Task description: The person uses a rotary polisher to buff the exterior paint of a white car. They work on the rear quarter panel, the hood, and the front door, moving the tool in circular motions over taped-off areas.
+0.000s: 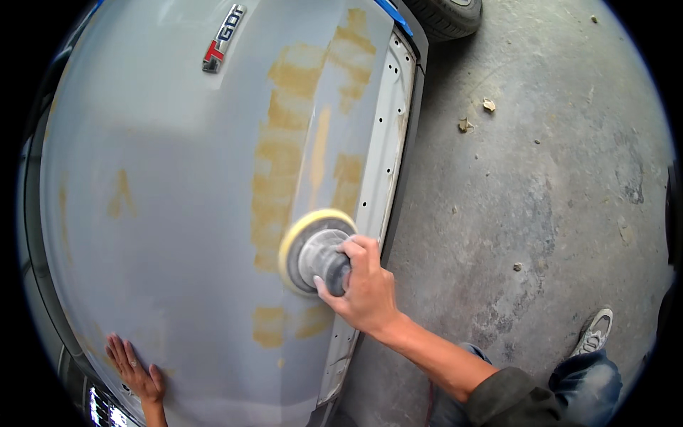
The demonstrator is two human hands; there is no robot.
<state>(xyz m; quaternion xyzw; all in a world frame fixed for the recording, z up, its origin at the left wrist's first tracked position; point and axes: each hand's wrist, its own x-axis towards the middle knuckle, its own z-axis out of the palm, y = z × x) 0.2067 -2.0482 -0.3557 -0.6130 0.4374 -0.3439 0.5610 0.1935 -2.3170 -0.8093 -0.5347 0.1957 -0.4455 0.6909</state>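
Observation:
My right hand is closed round the grey, dusty body of a disc sander with a yellow-edged round pad. The pad lies against a grey car body panel, slightly tilted in view and a little blurred at its rim. It touches near the panel's crease, beside mustard-coloured patches and a thin tan streak. At the lower left my left hand rests flat on the panel, fingers stretched out and holding nothing.
A silver and red badge sits on the panel's far part. Along the right edge runs a pale strip with several holes. Beyond are a tyre, blue tape, and a concrete floor with small debris. My shoe stands lower right.

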